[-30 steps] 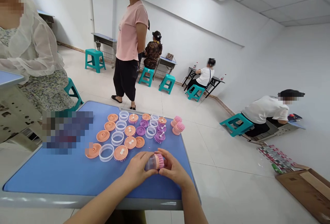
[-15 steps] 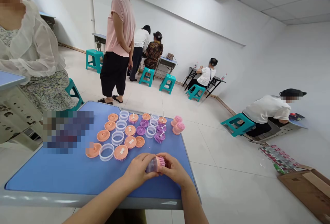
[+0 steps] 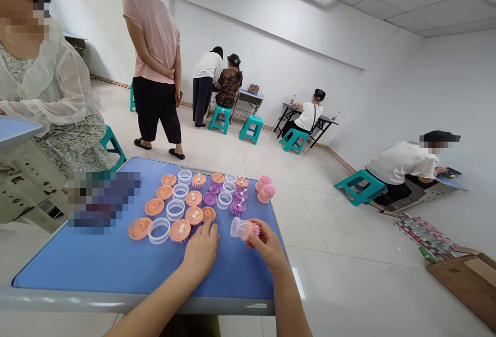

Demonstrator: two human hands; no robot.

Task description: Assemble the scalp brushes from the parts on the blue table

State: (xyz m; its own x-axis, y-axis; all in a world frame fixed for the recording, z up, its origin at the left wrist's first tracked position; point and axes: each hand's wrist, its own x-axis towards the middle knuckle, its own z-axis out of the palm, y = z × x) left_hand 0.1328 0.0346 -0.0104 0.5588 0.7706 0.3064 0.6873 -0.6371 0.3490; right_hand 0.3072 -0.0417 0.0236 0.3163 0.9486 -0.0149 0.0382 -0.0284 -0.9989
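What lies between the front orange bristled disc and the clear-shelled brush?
The person's left hand, resting on the blue tabletop, in the head view.

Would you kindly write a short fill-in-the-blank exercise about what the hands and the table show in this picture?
The right hand holds a clear plastic cylinder with ____ bristles at one end.
The left hand rests its fingers on the ____ tabletop.
Clear plastic rings lie among flat discs coloured ____.
A co-worker in a pink top stands with both hands behind the ____.

pink; blue; orange; back
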